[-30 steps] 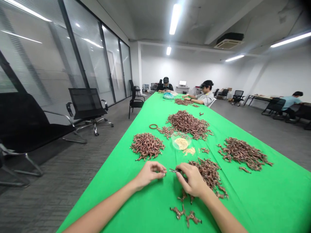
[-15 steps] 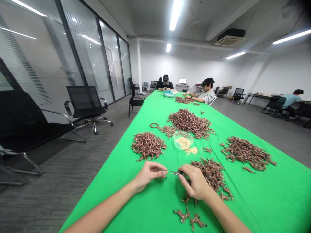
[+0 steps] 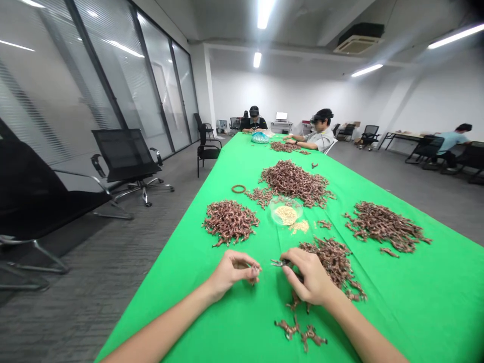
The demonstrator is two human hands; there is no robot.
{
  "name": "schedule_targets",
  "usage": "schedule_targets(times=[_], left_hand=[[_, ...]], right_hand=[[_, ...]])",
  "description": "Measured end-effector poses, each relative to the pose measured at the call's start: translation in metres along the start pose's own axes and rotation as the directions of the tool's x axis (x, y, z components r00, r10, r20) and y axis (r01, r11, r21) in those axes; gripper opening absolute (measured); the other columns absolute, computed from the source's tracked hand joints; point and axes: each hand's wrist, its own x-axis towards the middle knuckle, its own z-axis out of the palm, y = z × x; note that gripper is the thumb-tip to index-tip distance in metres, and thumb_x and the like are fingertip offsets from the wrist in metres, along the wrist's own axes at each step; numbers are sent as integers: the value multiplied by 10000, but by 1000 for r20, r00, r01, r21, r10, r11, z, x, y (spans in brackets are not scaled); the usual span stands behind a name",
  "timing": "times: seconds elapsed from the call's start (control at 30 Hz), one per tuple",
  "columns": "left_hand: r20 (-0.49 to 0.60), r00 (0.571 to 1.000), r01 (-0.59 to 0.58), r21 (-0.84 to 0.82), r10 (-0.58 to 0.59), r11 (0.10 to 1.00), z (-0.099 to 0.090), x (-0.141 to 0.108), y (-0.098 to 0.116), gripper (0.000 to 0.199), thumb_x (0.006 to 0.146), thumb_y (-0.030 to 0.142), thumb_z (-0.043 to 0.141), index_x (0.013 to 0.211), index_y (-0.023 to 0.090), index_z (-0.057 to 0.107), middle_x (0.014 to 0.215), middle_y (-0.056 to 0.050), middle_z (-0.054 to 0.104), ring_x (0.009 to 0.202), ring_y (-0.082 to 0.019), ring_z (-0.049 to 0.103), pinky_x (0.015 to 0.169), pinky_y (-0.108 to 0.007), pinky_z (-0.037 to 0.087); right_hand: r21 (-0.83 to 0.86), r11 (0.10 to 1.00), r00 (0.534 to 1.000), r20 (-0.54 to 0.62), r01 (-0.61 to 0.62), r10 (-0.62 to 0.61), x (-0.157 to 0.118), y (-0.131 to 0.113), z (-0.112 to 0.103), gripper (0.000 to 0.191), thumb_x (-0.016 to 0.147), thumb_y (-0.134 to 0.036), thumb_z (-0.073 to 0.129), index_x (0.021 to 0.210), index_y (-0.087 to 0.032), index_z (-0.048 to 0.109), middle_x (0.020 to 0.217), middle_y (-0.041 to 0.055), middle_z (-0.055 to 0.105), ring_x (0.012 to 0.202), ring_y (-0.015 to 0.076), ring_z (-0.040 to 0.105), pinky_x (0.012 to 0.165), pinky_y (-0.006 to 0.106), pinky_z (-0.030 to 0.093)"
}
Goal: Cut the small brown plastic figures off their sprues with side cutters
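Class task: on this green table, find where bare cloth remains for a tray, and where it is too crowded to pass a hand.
Bare green cloth lies right of the heap by the right hand, below the far-right pile. Another lies between the left pile and the table edge. Crowded: the middle, around the clear bowl, and under the right hand.

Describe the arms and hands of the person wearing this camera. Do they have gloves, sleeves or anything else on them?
The left forearm and right forearm are bare, with no sleeves in view. The left hand and right hand are ungloved. No watch, bracelet, cable or marking shows on either.
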Motion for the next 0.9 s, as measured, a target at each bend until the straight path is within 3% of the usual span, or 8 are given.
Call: schedule_targets(times=[0.17,0.33,0.63,0.73,0.9], left_hand=[[-71,997,14,-35,-17,999,3,-2,4,338,677,294,857,897,55,761,756,-134,776,664,-180,727,677,-272,578],[-77,995,53,-100,-61,994,5,-5,3,371,685,278,856,948,35,760,798,-171,780,711,-200,741,720,-293,589],[-33,991,117,-281,-131,953,26,-16,-9,347,618,267,897,884,78,778,808,-131,775,693,-225,753,640,-297,611],[16,991,132,-309,-133,942,28,-17,-9,274,647,223,880,855,71,786,735,-116,764,674,-211,751,635,-268,607],[55,987,158,-325,-148,932,27,-17,-8,227,617,152,887,814,87,794,829,-121,773,676,-217,756,644,-274,622]], right_hand=[[-50,997,998,34,61,-60,-2,-1,-3,189,927,-279,469,1063,-168,539,810,49,582,721,181,532,656,311,389],[-130,982,989,64,141,-133,3,4,-4,156,921,-281,490,996,-160,552,738,37,547,660,179,488,597,308,346],[-192,956,972,-31,223,-233,-6,-1,1,211,891,-265,526,1042,-121,553,840,102,595,737,211,519,606,322,413],[-203,947,962,-58,249,-265,-18,-1,0,275,873,-273,547,1074,-88,573,888,130,610,808,235,550,649,345,461],[-147,959,955,-135,243,-263,-25,2,-3,325,848,-252,590,1091,-36,590,930,153,624,825,228,564,690,359,499]])
